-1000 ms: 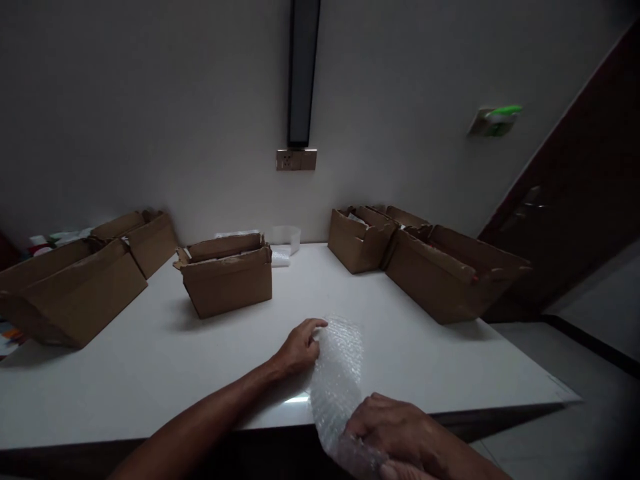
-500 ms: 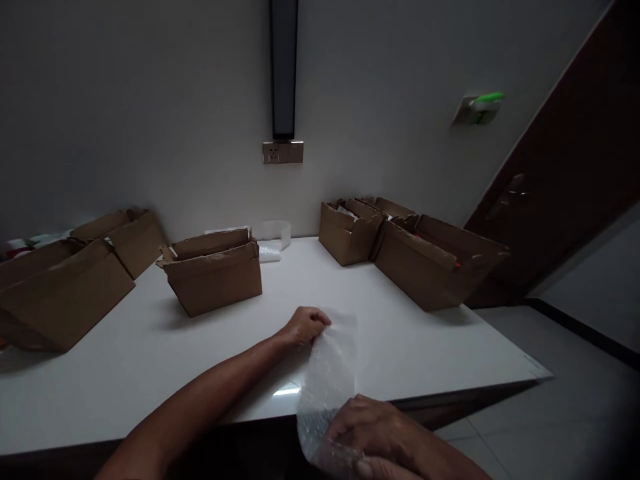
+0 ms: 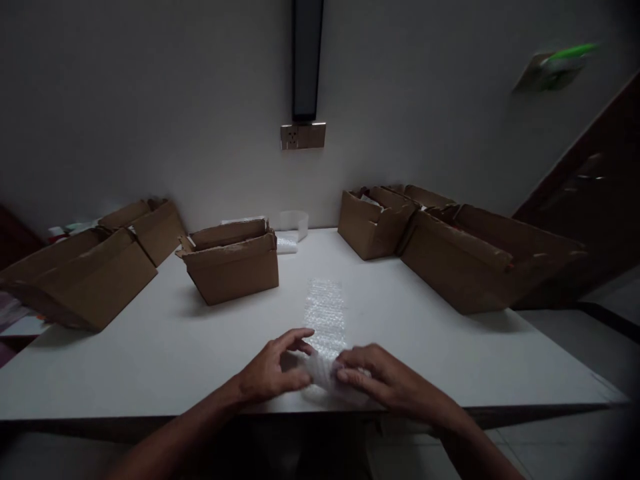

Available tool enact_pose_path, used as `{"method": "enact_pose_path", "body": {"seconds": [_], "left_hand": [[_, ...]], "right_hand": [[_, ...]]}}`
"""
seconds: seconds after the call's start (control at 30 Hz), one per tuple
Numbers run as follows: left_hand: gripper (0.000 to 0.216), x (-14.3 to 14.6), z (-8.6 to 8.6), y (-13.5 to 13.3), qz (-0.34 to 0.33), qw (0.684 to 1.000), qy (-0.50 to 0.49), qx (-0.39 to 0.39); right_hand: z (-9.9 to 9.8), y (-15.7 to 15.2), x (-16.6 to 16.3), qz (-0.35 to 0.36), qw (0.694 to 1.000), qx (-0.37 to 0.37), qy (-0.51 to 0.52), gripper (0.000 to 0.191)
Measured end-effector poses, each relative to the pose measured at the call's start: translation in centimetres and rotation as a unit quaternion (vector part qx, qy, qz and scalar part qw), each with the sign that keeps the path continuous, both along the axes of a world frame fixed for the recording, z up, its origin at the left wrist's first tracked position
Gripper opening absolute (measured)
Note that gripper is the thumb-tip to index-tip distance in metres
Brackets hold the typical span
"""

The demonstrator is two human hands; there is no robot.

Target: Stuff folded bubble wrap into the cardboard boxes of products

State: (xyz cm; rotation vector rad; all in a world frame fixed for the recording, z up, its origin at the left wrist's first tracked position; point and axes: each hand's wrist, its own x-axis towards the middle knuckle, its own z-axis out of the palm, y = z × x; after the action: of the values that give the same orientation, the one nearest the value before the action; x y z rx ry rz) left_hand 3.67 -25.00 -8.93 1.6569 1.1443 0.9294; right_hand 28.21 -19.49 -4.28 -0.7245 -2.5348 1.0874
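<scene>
A strip of clear bubble wrap (image 3: 325,310) lies flat on the white table, running away from me. Its near end is bunched or rolled up close to the front edge, blurred by motion. My right hand (image 3: 373,373) grips that near end from the right, with fingers and thumb closed on it. To the left, my left hand (image 3: 277,367) is open, its thumb and fingers apart and curved around the side of the bunched part. Whether anything lies inside the bunched wrap cannot be made out.
An open cardboard box (image 3: 235,273) stands ahead on the left, with more bubble wrap (image 3: 287,245) behind it. Further boxes stand at the far left (image 3: 120,277) and along the right (image 3: 450,267). The table's front edge (image 3: 440,408) runs just below my hands.
The bubble wrap, held up between both hands before, now lies stretched on the table. My left hand has let go of its far end and come back near my right hand. The view has shifted left.
</scene>
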Motion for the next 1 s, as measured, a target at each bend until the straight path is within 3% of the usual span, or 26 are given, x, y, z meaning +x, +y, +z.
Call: {"method": "enact_pose_path", "body": {"seconds": [0.1, 0.2, 0.27, 0.4, 0.5, 0.57, 0.63, 0.7, 0.8, 0.87, 0.93, 1.0], "left_hand": [[0.054, 1.4, -1.1, 0.7, 0.102, 0.990, 0.097, 0.005], [0.059, 2.2, -2.0, 3.2, 0.146, 0.969, 0.201, 0.001], [0.066, 2.2, -2.3, 4.5, 0.142, 0.962, 0.231, -0.002], [0.065, 1.7, -2.3, 4.3, 0.146, 0.957, 0.249, 0.019], [0.055, 1.2, -2.2, 2.7, 0.137, 0.949, 0.252, 0.132], [0.054, 0.6, -2.3, 1.5, 0.091, 0.940, 0.245, 0.222], [0.056, 0.1, -2.5, 0.4, 0.045, 0.935, 0.235, 0.261], [0.052, -0.2, -2.8, -0.5, 0.042, 0.942, 0.223, 0.246], [0.046, -0.3, -2.9, -1.3, 0.093, 0.963, 0.194, 0.159], [0.046, -0.2, -2.8, -1.2, 0.125, 0.971, 0.186, 0.084], [0.047, 0.0, -2.6, -0.6, 0.145, 0.970, 0.191, 0.030], [0.049, 0.1, -2.6, 0.2, 0.151, 0.965, 0.214, 0.016]], "right_hand": [[-0.6, 3.6, -1.4, -0.029, 0.998, 0.025, -0.044, 0.033], [-2.0, 5.5, -2.1, -0.148, 0.976, 0.157, -0.026, 0.020], [-3.0, 5.1, -1.7, -0.191, 0.952, 0.240, 0.007, 0.028], [-4.8, 1.5, -0.5, -0.118, 0.946, 0.302, 0.000, 0.038], [-6.3, -0.4, -0.7, -0.071, 0.947, 0.310, -0.033, 0.040], [-7.2, -0.7, -1.2, -0.077, 0.949, 0.307, -0.008, 0.028], [-7.8, -0.4, -1.7, -0.093, 0.956, 0.277, 0.039, 0.027], [-7.8, -0.2, -1.8, -0.106, 0.970, 0.210, 0.063, 0.026], [-7.3, -0.6, -1.4, -0.132, 0.982, 0.119, 0.065, 0.024], [-6.9, -1.3, -0.8, -0.173, 0.969, 0.157, 0.083, 0.027], [-6.6, -1.9, -0.4, -0.205, 0.938, 0.260, 0.098, 0.032], [-6.6, -2.1, -0.4, -0.186, 0.914, 0.353, 0.080, 0.035]]}}
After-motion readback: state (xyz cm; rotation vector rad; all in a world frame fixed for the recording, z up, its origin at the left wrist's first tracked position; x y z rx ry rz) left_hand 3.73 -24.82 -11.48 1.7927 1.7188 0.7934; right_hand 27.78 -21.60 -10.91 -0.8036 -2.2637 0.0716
